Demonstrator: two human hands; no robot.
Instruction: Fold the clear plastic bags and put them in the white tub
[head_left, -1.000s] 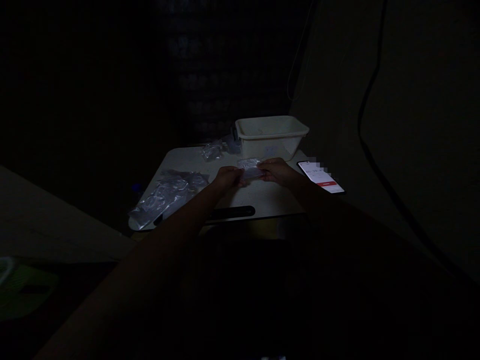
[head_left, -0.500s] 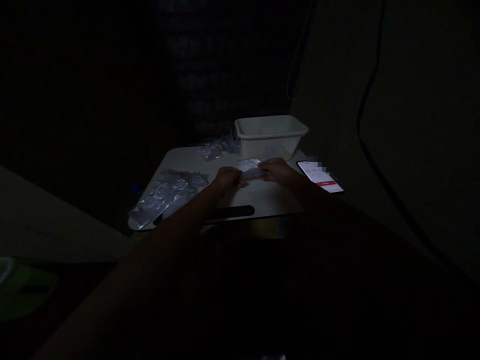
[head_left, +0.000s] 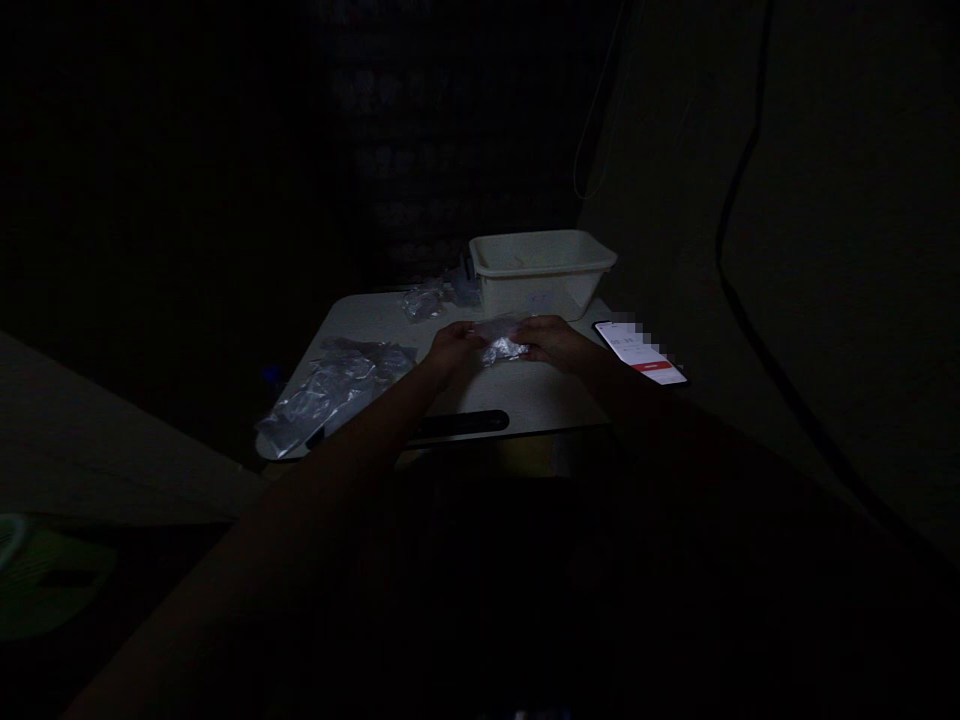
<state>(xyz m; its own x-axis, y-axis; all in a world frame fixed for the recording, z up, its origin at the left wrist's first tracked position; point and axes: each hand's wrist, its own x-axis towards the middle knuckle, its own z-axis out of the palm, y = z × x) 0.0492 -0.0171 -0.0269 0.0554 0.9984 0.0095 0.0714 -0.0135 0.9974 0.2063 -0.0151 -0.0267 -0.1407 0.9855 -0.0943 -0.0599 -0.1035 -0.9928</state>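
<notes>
Gripping a clear plastic packet [head_left: 502, 348] right now, left hand [head_left: 450, 345] closed on one end, right hand [head_left: 553, 338] on the other, over the tabletop [head_left: 532, 390], just in front of the white tub [head_left: 536, 292]. Partway through, by the look of it: packet not yet let go, crumpled plastic pile [head_left: 330, 390] lying at left, smaller clear bag [head_left: 424, 300] farther back. Too dark to tell packet or tub contents, or how much remains.
</notes>
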